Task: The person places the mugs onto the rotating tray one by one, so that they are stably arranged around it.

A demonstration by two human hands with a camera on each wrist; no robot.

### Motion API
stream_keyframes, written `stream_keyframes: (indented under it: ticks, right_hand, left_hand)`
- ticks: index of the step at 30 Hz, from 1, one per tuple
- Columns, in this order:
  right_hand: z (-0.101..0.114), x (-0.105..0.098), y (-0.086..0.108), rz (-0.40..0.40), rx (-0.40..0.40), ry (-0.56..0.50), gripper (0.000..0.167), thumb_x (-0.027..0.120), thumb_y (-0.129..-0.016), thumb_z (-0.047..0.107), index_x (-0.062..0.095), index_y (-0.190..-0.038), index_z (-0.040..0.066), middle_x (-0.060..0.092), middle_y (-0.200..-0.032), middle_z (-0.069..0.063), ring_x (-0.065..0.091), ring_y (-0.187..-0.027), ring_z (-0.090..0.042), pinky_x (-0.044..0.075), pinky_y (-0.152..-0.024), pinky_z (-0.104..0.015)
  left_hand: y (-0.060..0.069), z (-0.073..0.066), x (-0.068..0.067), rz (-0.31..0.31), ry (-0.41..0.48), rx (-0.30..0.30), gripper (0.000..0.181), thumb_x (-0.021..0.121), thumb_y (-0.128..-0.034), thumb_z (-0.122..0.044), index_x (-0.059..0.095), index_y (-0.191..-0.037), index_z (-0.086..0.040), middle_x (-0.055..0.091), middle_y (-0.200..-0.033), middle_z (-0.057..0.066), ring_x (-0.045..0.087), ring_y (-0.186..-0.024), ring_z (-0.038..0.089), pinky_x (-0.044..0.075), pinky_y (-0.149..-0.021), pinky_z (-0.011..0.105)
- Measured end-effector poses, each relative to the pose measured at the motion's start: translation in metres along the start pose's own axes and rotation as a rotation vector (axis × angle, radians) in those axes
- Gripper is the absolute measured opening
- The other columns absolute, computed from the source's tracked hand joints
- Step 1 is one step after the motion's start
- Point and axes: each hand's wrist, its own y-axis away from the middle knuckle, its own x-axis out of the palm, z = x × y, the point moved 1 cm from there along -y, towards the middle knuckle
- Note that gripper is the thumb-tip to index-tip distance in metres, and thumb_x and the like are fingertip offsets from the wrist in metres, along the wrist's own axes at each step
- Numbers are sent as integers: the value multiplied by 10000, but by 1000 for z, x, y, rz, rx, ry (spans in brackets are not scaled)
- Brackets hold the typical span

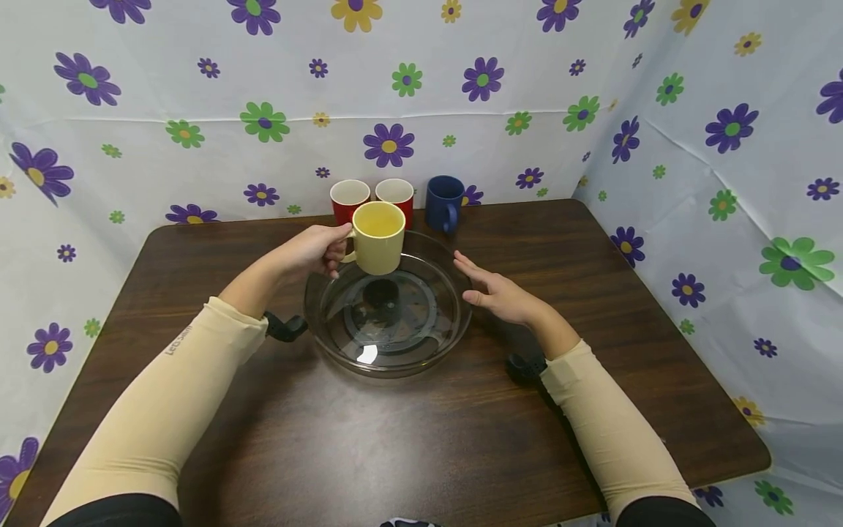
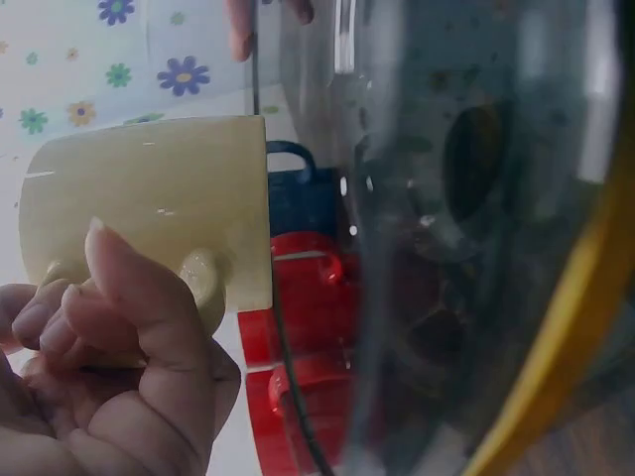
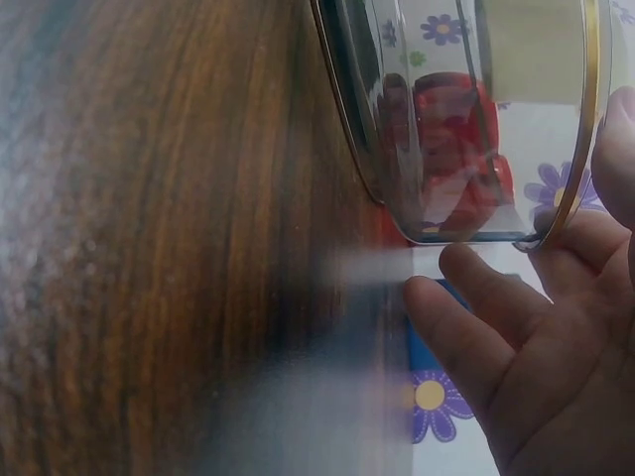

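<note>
Now L fingers (image 2: 149, 297) gripping yellow mug (image 1: 377, 252), R fingers (image 3: 458, 329) straight nr bowl (image 1: 388, 364), mug interior (image 1: 378, 218) head-cam only.

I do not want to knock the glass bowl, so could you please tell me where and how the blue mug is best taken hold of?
Probably by the handle of the blue mug, with the right hand, coming from the front right: the mug stands upright, handle to the front, and the glass bowl lies front left.

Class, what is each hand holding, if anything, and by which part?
The left hand holds the yellow mug by its handle; the right hand, beside the glass bowl, appears to hold nothing.
</note>
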Motion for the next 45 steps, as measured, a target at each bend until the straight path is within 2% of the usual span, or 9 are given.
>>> stream_keyframes:
  ticks: [7, 14, 21, 25, 30, 36, 41, 45]
  right_hand:
    - [-1, 0, -1, 1, -5, 6, 744, 502, -1054, 451, 180, -1633, 111, 42, -1706, 6, 106, -1550, -301, 151, -1215, -584]
    - [1, 1, -3, 4, 7, 12, 680, 523, -1075, 284, 184, -1626, 76, 45, -1707, 1, 110, -1549, -310, 153, -1212, -592]
    - [-1, 0, -3, 0, 10, 20, 676, 521, -1074, 296, 191, -1628, 94, 52, -1707, 6, 116, -1550, -300, 156, -1215, -583]
    - [-2, 0, -2, -2, 19, 20, 661, 523, -1075, 237, 192, -1629, 97, 53, -1706, 6, 113, -1551, -298, 153, -1213, -591]
    - [-3, 1, -2, 0, 15, 17, 679, 504, -1076, 347, 186, -1634, 128, 51, -1705, 29, 116, -1551, -282, 151, -1216, -584]
    - [-2, 1, -2, 2, 12, 10, 683, 511, -1074, 349, 187, -1635, 133, 49, -1705, 29, 122, -1549, -290, 155, -1213, -589]
    - [-2, 1, -3, 1, 10, 6, 684, 511, -1074, 346, 189, -1633, 119, 47, -1705, 34, 122, -1548, -287, 158, -1212, -590]
    - [-2, 1, -3, 0, 4, -2, 736, 502, -1057, 441, 194, -1628, 94, 48, -1705, 28, 120, -1549, -295, 163, -1207, -600]
  left_hand:
    - [-5, 4, 2, 64, -16, -15, 489, 321, -1107, -442, 382, -764, -98, 358, -728, 32, 436, -707, 192, 532, -737, 371]
    - [-8, 6, 4, 105, -23, -36, 441, 316, -1112, -411, 413, -807, -108, 380, -755, 32, 438, -725, 193, 565, -767, 347]
    - [-14, 16, 13, 121, -39, -53, 425, 296, -1123, -364, 397, -810, -95, 367, -752, 34, 439, -720, 197, 579, -765, 352]
    - [-19, 22, 20, 131, -20, -54, 441, 296, -1124, -364, 392, -789, -94, 367, -737, 31, 456, -709, 198, 580, -772, 364]
    - [-23, 26, 23, 83, -20, -34, 458, 301, -1121, -383, 408, -802, -72, 395, -755, 55, 478, -727, 216, 579, -768, 359]
    - [-26, 30, 22, 24, -29, -44, 455, 287, -1124, -357, 445, -878, -8, 454, -820, 89, 558, -768, 215, 599, -778, 359]
    - [-27, 29, 23, -64, -42, -52, 407, 361, -1118, -300, 518, -1103, 75, 552, -1042, 197, 684, -877, 249, 602, -840, 386]
    - [-26, 27, 23, -94, -51, -62, 398, 392, -1114, -273, 520, -1203, 93, 552, -1186, 254, 695, -1020, 335, 574, -906, 404]
